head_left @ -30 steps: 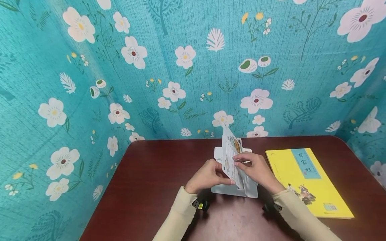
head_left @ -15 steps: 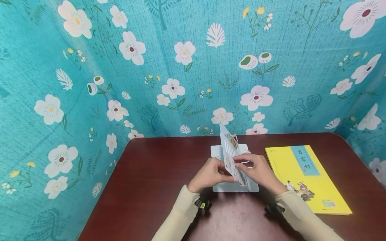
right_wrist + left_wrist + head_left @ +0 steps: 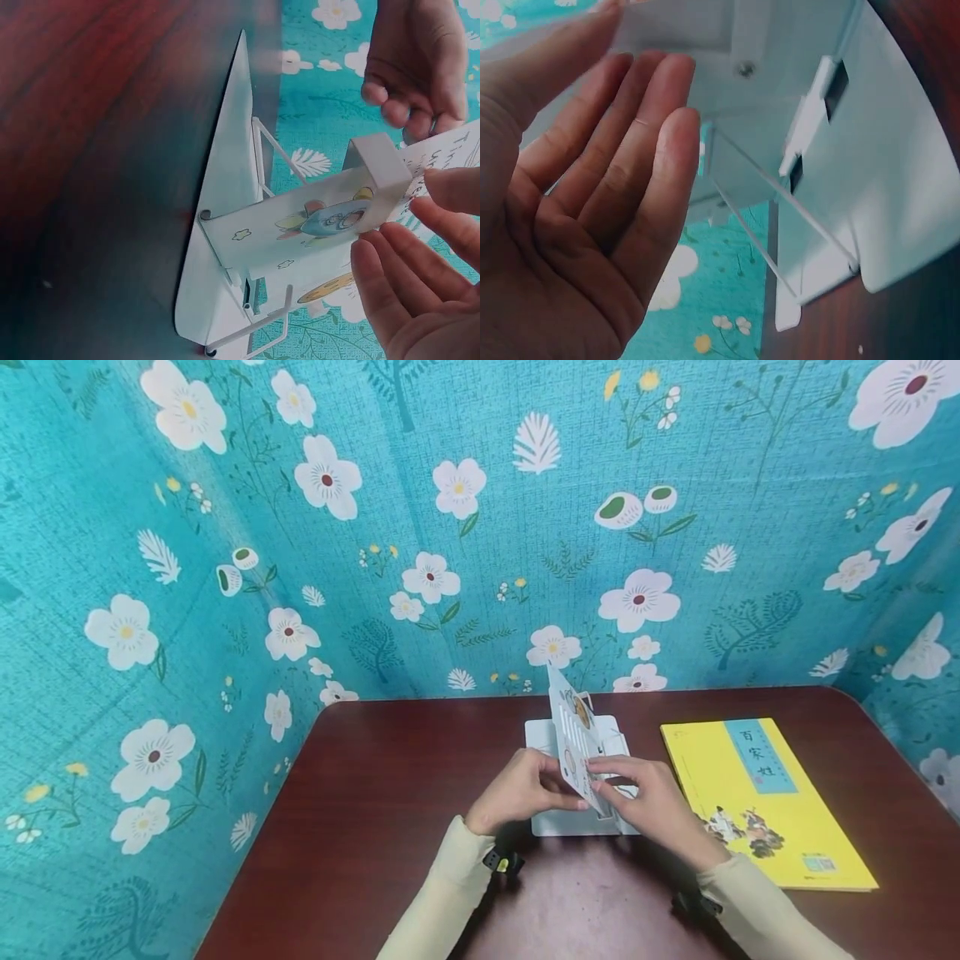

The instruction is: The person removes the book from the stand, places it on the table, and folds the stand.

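Note:
A white folding book stand [image 3: 573,739] with cartoon prints stands on the table, its panel tilted up over a flat base [image 3: 557,824]. My left hand [image 3: 517,793] grips the panel's left lower edge, thumb in front and fingers behind. In the left wrist view those fingers [image 3: 671,150] lie behind the panel [image 3: 769,97], near thin wire struts that run down to the base. My right hand [image 3: 652,793] pinches at the panel's lower right part. The right wrist view has its fingertips [image 3: 367,259] at a raised white ledge [image 3: 386,172] on the printed side.
A yellow book [image 3: 757,810] with a blue title label lies right of the stand, close to my right forearm. The dark red table [image 3: 390,777] ends at a teal floral cloth [image 3: 480,568] behind and at the left.
My right hand has shifted slightly down and to the right along the panel. The left hand keeps its hold. The head view has tilted a little.

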### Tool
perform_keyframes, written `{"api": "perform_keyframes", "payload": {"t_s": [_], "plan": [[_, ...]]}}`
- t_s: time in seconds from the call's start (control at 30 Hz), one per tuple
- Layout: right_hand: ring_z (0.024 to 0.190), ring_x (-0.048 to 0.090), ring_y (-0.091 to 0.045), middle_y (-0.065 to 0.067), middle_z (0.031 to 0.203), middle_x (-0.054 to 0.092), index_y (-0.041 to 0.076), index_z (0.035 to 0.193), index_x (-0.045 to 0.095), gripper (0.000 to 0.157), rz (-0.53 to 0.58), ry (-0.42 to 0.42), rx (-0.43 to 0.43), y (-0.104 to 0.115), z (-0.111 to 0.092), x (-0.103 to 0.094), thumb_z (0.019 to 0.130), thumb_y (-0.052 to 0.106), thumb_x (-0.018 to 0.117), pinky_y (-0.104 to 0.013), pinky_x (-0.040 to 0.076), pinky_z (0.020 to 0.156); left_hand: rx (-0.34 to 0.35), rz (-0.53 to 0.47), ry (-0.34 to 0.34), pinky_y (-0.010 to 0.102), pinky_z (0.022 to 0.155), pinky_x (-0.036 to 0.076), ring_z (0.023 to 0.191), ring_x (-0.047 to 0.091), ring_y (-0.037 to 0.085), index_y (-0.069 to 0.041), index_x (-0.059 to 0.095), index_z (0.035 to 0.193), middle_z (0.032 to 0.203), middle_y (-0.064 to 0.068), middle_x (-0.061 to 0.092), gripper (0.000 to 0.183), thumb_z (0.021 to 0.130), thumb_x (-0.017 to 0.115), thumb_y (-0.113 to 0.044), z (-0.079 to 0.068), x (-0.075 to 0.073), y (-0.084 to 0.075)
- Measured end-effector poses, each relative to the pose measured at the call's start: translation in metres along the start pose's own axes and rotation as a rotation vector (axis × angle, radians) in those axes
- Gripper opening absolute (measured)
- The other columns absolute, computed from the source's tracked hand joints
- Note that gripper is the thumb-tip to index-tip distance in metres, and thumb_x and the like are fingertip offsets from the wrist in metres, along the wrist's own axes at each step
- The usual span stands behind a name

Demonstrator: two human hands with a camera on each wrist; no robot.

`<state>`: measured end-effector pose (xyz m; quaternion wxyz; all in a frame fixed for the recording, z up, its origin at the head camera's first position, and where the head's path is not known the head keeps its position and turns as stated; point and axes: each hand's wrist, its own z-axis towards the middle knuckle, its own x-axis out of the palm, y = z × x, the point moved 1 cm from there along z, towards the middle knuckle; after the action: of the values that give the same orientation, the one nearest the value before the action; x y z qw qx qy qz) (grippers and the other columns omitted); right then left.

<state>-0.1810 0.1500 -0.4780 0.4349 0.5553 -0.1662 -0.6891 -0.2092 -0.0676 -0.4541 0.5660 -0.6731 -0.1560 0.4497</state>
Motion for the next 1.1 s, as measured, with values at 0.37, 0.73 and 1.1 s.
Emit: {"api": "perform_keyframes", "payload": {"t_s": [0.37, 0.73, 1.1], "plan": [[0.100, 0.077, -0.025, -0.005, 0.111, 0.081, 0.013, 0.109, 0.082, 0.027, -0.046, -0.052, -0.049, 0.006, -0.007, 0.000, 0.085, 0.003, 0.083, -0.045, 0.064, 0.083, -0.027, 0.104, -0.245, 0.023, 0.082, 0.062, 0.094, 0.079, 0.014, -0.006, 0.078, 0.107, 0.104, 0.008, 0.080, 0.020, 0.087, 0.081, -0.005, 0.010, -0.009, 0.024], [0.092, 0.073, -0.009, 0.007, 0.102, 0.079, 0.021, 0.102, 0.082, 0.030, -0.105, -0.095, -0.142, 0.009, -0.014, -0.001, 0.080, 0.002, 0.086, -0.027, 0.060, 0.084, -0.047, 0.233, -0.285, 0.024, 0.081, 0.063, 0.097, 0.079, 0.015, -0.005, 0.079, 0.108, 0.108, 0.009, 0.081, 0.018, 0.090, 0.077, -0.004, 0.016, 0.005, 0.044], [0.089, 0.072, -0.008, 0.008, 0.099, 0.078, 0.021, 0.100, 0.081, 0.032, -0.092, -0.120, -0.218, 0.014, -0.015, 0.000, 0.077, -0.001, 0.087, -0.019, 0.057, 0.083, -0.059, 0.344, -0.275, 0.014, 0.065, 0.053, 0.071, 0.069, -0.001, -0.006, 0.082, 0.101, 0.093, 0.006, 0.082, 0.012, 0.090, 0.076, -0.004, 0.020, 0.008, 0.052]]}}
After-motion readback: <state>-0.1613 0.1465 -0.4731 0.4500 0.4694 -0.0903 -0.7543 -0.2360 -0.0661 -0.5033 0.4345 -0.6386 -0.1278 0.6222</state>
